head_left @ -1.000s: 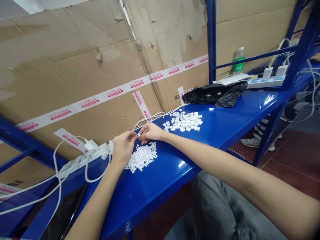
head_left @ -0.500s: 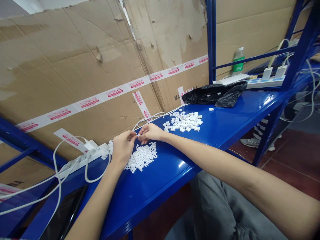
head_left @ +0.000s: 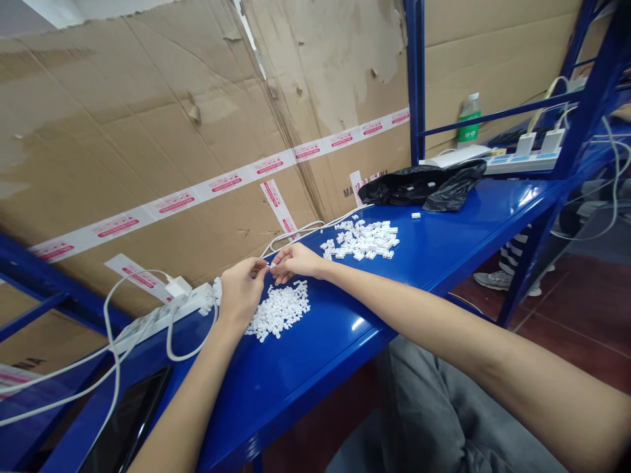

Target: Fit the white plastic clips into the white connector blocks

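My left hand (head_left: 240, 290) and my right hand (head_left: 294, 261) meet fingertip to fingertip above the blue shelf (head_left: 434, 246). Both pinch one small white plastic piece (head_left: 269, 265) between them. Just below the hands lies a heap of small white plastic pieces (head_left: 279, 309). A second, flatter heap of white pieces (head_left: 362, 239) lies further right on the shelf. One stray white piece (head_left: 416, 215) sits near the black bag.
A crumpled black plastic bag (head_left: 424, 184) lies at the back right. A white power strip (head_left: 162, 309) with cables sits at the left, beside a dark phone (head_left: 129, 424). Cardboard (head_left: 197, 131) lines the back. A green-labelled bottle (head_left: 467, 119) and another power strip (head_left: 523, 159) stand far right. Someone's shoes (head_left: 507, 279) show below.
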{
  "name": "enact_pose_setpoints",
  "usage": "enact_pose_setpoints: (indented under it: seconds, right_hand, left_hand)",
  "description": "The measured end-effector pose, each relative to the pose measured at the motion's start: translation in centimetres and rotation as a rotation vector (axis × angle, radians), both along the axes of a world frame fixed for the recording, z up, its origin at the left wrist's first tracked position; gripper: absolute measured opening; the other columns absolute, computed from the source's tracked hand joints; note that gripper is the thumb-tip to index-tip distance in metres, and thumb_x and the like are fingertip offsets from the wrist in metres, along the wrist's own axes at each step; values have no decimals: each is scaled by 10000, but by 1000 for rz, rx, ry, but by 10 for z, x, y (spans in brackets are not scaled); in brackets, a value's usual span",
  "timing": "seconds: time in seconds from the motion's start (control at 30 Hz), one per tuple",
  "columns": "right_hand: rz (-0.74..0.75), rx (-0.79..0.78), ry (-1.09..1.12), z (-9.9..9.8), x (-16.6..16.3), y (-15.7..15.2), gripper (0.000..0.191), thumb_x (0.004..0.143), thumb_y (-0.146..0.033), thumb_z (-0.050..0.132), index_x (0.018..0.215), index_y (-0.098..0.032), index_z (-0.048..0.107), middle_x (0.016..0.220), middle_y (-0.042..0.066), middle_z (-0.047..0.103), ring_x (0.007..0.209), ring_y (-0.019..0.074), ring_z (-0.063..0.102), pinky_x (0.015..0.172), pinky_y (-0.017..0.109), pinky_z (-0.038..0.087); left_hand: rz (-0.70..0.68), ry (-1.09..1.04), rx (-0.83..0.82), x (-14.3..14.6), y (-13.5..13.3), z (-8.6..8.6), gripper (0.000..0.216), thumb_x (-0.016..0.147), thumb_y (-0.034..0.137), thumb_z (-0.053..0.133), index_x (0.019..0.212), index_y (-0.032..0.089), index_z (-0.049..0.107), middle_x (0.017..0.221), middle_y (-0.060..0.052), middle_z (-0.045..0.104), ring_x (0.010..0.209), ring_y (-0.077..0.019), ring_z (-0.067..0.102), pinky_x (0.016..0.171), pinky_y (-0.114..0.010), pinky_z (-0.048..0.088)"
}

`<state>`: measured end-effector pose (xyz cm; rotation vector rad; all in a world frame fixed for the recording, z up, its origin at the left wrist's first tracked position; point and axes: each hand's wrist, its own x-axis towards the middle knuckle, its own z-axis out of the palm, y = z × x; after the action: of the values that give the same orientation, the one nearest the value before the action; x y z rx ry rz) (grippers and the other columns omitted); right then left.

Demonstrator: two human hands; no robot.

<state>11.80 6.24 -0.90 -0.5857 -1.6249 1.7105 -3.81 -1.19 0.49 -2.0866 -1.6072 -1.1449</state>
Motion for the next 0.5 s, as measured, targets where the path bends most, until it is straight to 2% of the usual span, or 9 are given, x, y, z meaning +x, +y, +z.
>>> enact_pose_setpoints:
  seconds: [0.5]
  right_hand:
    - [10,-52,9,2,1,-2,154,873,-3,679,831,-118,584,628,26,704,538,123,704,569,197,614]
  left_hand:
    - [12,167,10,1,-3,3,158,864,229,570,854,190,723,889,-78,790,816,-234,741,780,-320,542]
